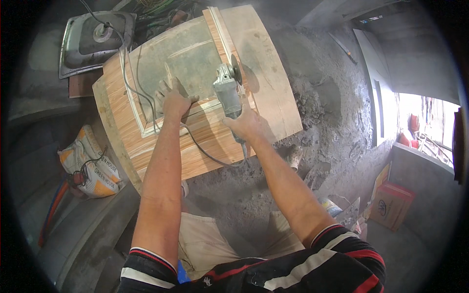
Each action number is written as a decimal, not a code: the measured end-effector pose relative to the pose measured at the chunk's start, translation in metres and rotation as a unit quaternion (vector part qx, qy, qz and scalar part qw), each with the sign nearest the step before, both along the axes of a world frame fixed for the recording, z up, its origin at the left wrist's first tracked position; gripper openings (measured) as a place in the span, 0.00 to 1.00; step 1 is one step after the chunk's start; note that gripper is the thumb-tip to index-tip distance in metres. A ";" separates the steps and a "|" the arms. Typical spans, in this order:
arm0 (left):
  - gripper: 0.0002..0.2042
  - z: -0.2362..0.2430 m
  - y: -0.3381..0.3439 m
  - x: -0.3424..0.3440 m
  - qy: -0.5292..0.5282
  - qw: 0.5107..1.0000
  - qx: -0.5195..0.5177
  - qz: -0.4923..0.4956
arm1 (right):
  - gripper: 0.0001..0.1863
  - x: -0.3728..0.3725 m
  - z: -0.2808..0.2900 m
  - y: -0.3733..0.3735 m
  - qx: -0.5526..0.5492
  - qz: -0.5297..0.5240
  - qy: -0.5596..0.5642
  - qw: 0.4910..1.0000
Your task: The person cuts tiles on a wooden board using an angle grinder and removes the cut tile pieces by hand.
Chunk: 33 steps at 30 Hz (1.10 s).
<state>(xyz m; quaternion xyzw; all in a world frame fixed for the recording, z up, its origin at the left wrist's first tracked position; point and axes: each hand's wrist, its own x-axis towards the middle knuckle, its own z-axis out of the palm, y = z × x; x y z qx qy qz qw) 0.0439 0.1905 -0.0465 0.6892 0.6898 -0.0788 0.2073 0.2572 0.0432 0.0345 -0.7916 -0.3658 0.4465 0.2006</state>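
My right hand is closed around the body of a grey angle grinder, whose dark disc stands near the right-hand strip of a wood-grain panel. White lines run along this panel's inner border, and its grey-green middle looks dusty. My left hand rests on the panel near the lower white line, fingers spread and holding nothing. A dark power cord loops from the grinder's rear across the panel, passing beside my left wrist. Beneath the panel lies a pale board.
At the upper left is an upturned metal sink. A white and orange sack lies on the left, near an orange hose. Rough grey cement floor extends rightward to a cardboard box by a low wall. Dust hangs in the air.
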 end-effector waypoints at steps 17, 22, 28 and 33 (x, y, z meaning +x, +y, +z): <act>0.62 0.002 0.000 0.000 0.008 1.000 -0.013 0.005 | 0.48 -0.001 -0.003 -0.013 -0.044 0.026 -0.036 0.998; 0.62 0.012 -0.003 0.006 0.007 0.999 -0.033 0.014 | 0.45 0.002 -0.002 -0.014 -0.056 0.032 -0.021 0.998; 0.62 0.002 -0.001 0.000 -0.007 1.000 -0.007 -0.001 | 0.47 0.003 -0.005 -0.014 -0.027 0.010 -0.005 1.000; 0.61 0.000 0.001 -0.001 0.017 1.000 -0.007 -0.011 | 0.49 0.003 -0.005 -0.017 -0.054 0.028 -0.009 0.998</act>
